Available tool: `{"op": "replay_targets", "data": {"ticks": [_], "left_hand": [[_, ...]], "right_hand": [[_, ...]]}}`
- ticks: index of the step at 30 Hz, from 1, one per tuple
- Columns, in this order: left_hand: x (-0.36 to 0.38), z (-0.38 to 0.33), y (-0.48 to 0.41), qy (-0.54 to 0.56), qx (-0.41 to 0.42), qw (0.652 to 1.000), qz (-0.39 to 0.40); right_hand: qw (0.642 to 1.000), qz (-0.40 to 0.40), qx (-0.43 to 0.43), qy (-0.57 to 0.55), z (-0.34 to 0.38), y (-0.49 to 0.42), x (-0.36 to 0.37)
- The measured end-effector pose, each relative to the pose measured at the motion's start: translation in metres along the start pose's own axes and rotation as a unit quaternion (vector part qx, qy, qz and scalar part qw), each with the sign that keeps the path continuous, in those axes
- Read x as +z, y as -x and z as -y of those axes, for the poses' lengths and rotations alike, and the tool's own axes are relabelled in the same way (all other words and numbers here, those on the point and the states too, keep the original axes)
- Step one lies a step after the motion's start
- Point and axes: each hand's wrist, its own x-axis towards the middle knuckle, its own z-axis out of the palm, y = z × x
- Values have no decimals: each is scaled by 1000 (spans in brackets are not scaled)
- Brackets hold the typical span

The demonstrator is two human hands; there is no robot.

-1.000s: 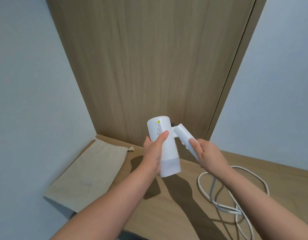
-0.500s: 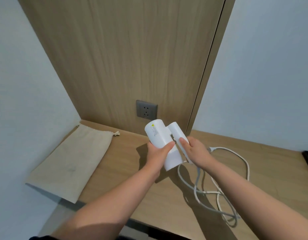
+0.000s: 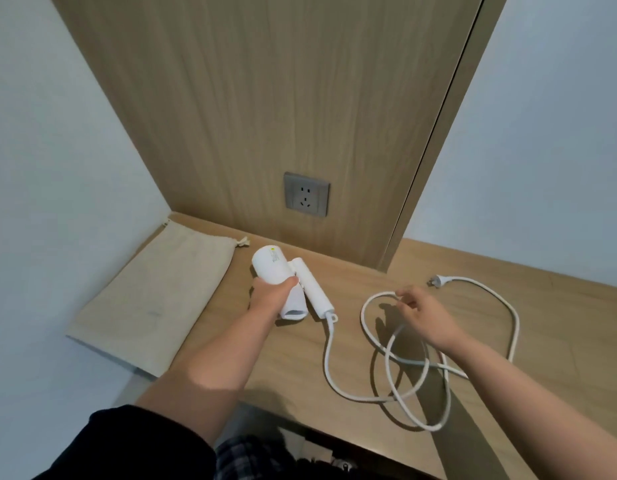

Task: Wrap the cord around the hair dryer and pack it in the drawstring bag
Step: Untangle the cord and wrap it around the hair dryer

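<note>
A white hair dryer (image 3: 277, 271) with its handle folded alongside the barrel is low over the wooden desk (image 3: 334, 341), and my left hand (image 3: 270, 296) is shut around its barrel. Its white cord (image 3: 329, 355) runs from the handle end into loose loops on the desk, ending at the plug (image 3: 436, 281) at the back right. My right hand (image 3: 421, 313) pinches a loop of the cord near its top. A beige drawstring bag (image 3: 158, 299) lies flat at the left end of the desk, hanging over the front edge.
A grey wall socket (image 3: 306, 194) sits in the wooden panel behind the desk. White walls close in at left and right. The desk's front edge runs across below my arms.
The dryer has come down from chest height to the desk. My right hand has left the handle, moved right and taken the cord. The view has tilted down.
</note>
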Motion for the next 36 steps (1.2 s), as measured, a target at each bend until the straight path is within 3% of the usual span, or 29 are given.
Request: {"op": "replay_targets", "data": {"ticks": [5,10,12,14,15,17,20,24,28,31,33,36], "left_hand": [[-1,5,-1,-23,14,999,-20],[-6,0,6,-231,64,971,-19],[-1,-7,18,-334,112,935,-52],[12,-12,36,-429,222,871,-86],[22,-14,46,-443,283,848,-72],[48,-15,67,-440,352,826,28],[84,-11,101,-403,296,842,204],[112,6,132,-354,202,861,304],[125,17,139,-350,174,858,333],[127,23,137,-389,165,842,336],[124,27,137,-334,133,874,327],[118,26,136,-195,50,931,306]], "right_hand": [[1000,-24,9,0,-9,-4,1],[1000,-20,20,-12,-13,-6,-2],[1000,-20,13,-13,-15,-7,-5],[999,-33,18,-33,-20,-7,-13],[998,-46,25,-46,-24,-7,-19],[994,-77,43,-66,-36,-6,-33],[990,-111,80,-39,-68,6,-47],[991,-56,93,78,-118,36,-45],[983,31,71,167,-149,64,-41],[963,42,14,266,-165,70,-35],[962,27,5,270,-168,67,-33],[987,-48,56,145,-165,57,-32]]}}
